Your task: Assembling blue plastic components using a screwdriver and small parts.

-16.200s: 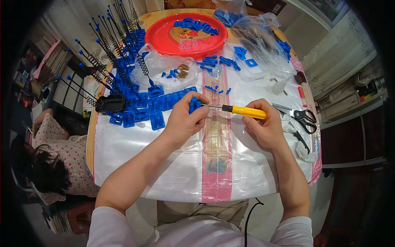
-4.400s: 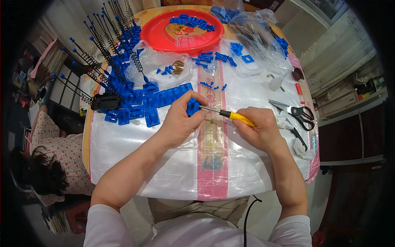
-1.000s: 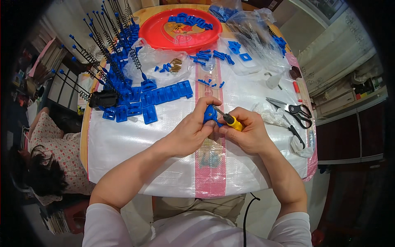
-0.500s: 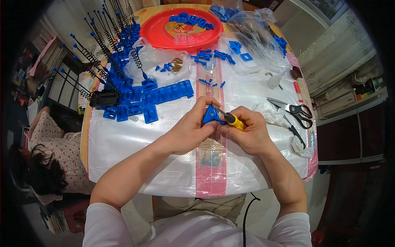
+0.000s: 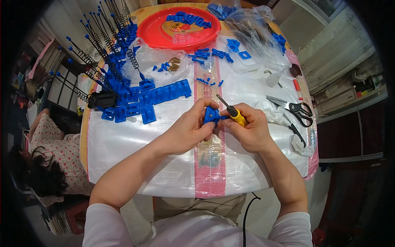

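Holding a small blue plastic piece [image 5: 209, 112] in the left hand [image 5: 193, 126], pinched by thumb and fingers, up over the white woven sheet [image 5: 168, 177]. Gripping a yellow-handled screwdriver [image 5: 239, 119] in the right hand [image 5: 254, 124], and touching the thin end of the piece with that same hand's fingertips. Pointing the metal tip up, apart from the piece. Looks like the checking step, feeling the joint by hand with the tool tucked aside. If loose, likely calls for a tight left grip and a well-lined-up tip. If snug, probably calls for a spot near the blue bases [image 5: 158, 95] on the left.
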Demonstrator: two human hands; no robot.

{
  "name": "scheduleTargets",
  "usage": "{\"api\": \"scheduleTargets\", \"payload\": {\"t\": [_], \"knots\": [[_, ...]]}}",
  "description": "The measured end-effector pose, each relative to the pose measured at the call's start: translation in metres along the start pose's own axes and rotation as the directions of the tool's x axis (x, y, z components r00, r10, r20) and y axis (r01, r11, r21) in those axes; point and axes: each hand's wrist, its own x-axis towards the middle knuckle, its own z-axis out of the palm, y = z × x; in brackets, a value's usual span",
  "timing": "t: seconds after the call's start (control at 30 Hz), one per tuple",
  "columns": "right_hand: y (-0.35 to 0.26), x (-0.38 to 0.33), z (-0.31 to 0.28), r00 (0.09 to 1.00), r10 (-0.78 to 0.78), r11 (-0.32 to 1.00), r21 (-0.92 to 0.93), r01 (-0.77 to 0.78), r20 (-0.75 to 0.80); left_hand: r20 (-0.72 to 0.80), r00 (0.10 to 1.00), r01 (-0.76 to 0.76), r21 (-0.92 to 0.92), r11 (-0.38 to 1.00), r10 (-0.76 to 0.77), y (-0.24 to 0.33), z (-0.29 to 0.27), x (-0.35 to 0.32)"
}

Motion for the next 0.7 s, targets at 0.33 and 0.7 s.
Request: {"api": "scheduleTargets", "payload": {"t": [0.33,0.7], "knots": [[0.002,0.0,-0.002,1.0,-0.002,0.999,-0.042,0.001,-0.006,-0.011,1.0,-0.004,0.045,0.999,0.005,-0.001,0.0,0.0],[-0.004,0.0,-0.002,0.997,-0.03,0.997,-0.063,0.034,0.068,-0.046,0.999,0.004,-0.089,0.996,-0.009,-0.004,0.002,0.002]]}}
